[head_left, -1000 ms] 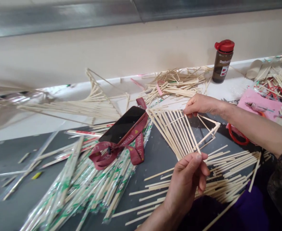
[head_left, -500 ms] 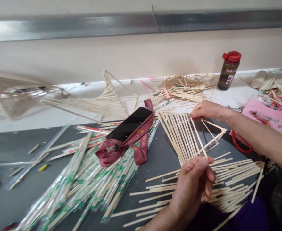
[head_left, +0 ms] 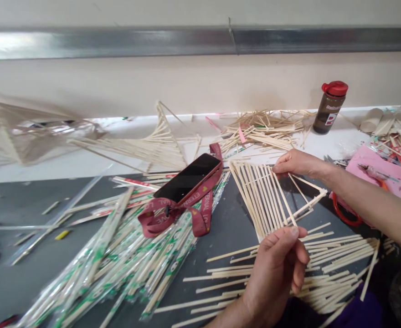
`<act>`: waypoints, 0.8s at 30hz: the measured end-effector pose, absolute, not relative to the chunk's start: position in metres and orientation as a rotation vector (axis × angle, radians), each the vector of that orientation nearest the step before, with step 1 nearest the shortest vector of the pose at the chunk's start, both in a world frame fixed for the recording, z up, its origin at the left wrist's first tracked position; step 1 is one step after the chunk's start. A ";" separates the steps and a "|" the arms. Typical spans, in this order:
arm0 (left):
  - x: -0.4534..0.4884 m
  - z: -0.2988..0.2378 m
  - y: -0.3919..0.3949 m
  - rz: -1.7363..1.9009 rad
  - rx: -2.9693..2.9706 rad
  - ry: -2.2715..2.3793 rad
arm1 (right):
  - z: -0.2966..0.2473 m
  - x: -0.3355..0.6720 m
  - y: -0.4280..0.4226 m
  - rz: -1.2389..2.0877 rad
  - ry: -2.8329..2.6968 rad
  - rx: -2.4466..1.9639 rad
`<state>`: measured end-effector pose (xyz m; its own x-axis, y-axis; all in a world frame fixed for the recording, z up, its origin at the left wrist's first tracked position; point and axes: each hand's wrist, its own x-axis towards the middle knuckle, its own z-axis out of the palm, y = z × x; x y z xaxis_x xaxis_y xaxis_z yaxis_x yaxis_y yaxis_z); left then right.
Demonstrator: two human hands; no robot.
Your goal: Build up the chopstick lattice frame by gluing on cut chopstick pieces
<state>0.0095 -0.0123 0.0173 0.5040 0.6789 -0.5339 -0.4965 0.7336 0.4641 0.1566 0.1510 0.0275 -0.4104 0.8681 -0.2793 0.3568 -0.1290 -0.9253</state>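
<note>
A lattice frame of pale wooden chopsticks [head_left: 259, 196] is held tilted above the dark table, its sticks set side by side between two rails. A single chopstick [head_left: 287, 200] lies across its right part. My left hand [head_left: 274, 269] pinches the near end of that chopstick between thumb and forefinger. At the far end, the fingers of my right hand [head_left: 298, 162] are closed on it at the frame's upper rail. To the right, the frame narrows to a pointed corner [head_left: 323, 193]. Loose chopsticks [head_left: 337, 255] lie fanned out below my hands.
Wrapped chopsticks [head_left: 118, 255] are heaped at left, with a phone [head_left: 188, 177] and red lanyard [head_left: 200, 214] on top. Behind lie a curved stick model [head_left: 166, 136], a stick pile [head_left: 262, 130] and a bottle [head_left: 330, 109]. Red-handled scissors [head_left: 346, 214] lie right, near pink paper [head_left: 364, 159].
The whole view has shifted slightly, so things sit a little lower and further right. Both hands keep their hold on the chopstick, and the frame has barely moved relative to the table.
</note>
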 end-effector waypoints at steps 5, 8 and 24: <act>0.010 0.020 -0.014 0.730 0.221 0.759 | 0.026 0.155 0.152 1.547 -1.700 -1.376; 0.010 0.021 -0.013 0.728 0.205 0.756 | 0.025 0.155 0.153 1.533 -1.701 -1.374; 0.005 0.028 -0.013 0.708 0.258 0.845 | 0.006 0.166 0.161 1.126 -1.791 -1.322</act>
